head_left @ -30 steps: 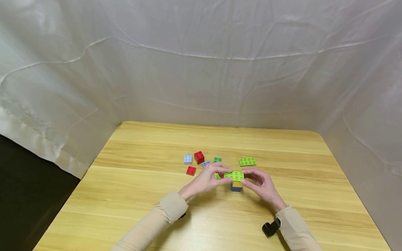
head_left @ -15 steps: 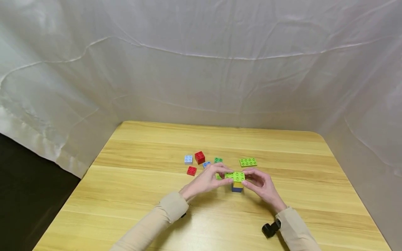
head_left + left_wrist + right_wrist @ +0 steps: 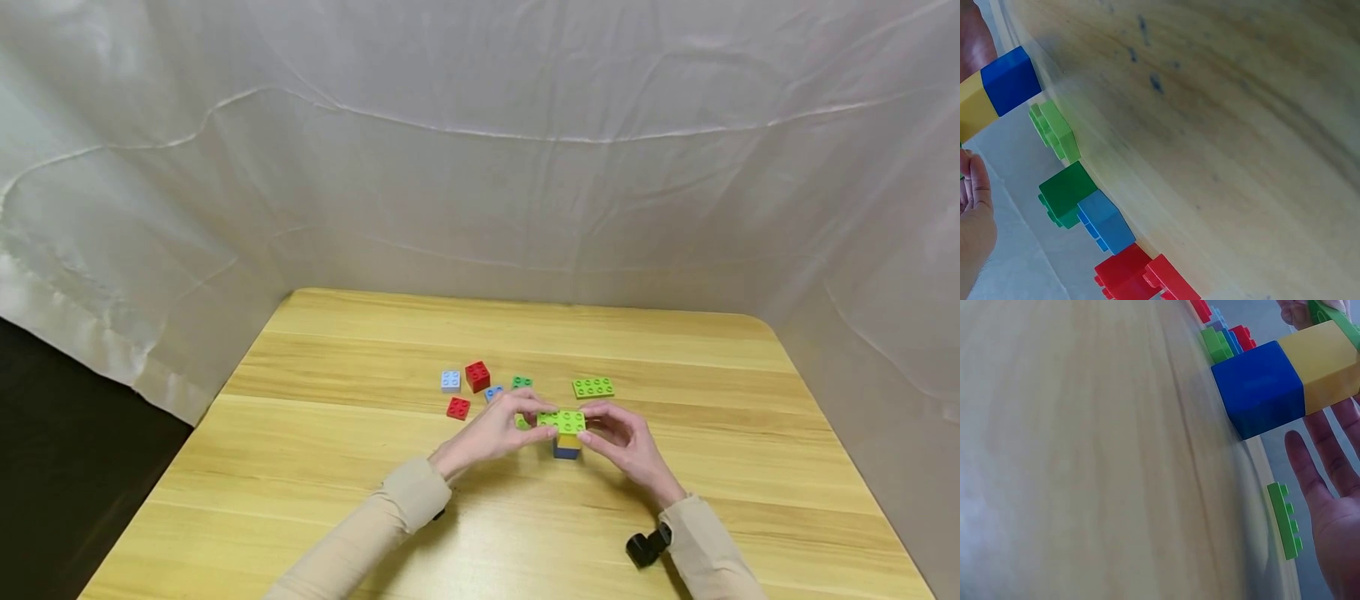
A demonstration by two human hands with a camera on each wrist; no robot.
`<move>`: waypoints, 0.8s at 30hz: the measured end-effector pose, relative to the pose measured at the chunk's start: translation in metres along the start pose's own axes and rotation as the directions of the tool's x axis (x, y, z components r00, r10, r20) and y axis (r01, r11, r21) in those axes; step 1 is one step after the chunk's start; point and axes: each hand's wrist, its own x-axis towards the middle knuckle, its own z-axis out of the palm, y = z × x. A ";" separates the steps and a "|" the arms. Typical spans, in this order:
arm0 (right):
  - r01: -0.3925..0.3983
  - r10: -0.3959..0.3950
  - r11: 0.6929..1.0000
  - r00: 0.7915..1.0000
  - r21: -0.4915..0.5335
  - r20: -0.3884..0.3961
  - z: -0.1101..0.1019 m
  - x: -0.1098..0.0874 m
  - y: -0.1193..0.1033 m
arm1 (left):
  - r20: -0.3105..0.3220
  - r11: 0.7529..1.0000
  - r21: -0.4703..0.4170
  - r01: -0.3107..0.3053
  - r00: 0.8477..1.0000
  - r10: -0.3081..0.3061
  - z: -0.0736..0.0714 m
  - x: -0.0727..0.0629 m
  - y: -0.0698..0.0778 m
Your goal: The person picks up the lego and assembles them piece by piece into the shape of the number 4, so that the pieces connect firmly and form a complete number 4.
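Note:
A lime-green studded plate (image 3: 567, 417) lies on top of a yellow brick (image 3: 570, 442), which sits on a dark blue brick (image 3: 567, 453) standing on the table. My left hand (image 3: 487, 433) pinches the plate's left end between thumb and fingers. At the right end, the thumb and index finger of my right hand (image 3: 626, 442) grip the plate from front and back. In the right wrist view, other fingers (image 3: 1329, 456) of that hand extend beside the yellow brick, and its thumb is out of sight. The left wrist view shows the blue brick (image 3: 1011, 81) low at the table surface.
Loose pieces lie beyond my left hand: a light blue brick (image 3: 450, 382), a red brick (image 3: 477, 377), a flat red piece (image 3: 458, 408), a blue brick (image 3: 492, 393), a green brick (image 3: 522, 382) and a partly hidden lime piece (image 3: 521, 422). Another lime plate (image 3: 593, 387) lies behind the stack.

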 end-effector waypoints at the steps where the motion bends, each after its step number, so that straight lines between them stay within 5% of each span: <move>1: 0.003 -0.003 1.000 1.000 0.003 0.002 0.000 0.000 0.000 | 0.001 1.000 -0.001 0.001 1.000 -0.001 0.000 0.000 0.000; 24: -0.025 0.025 1.000 1.000 0.014 0.000 0.000 0.000 0.000 | -0.016 1.000 -0.014 0.022 1.000 -0.022 0.000 0.000 -0.001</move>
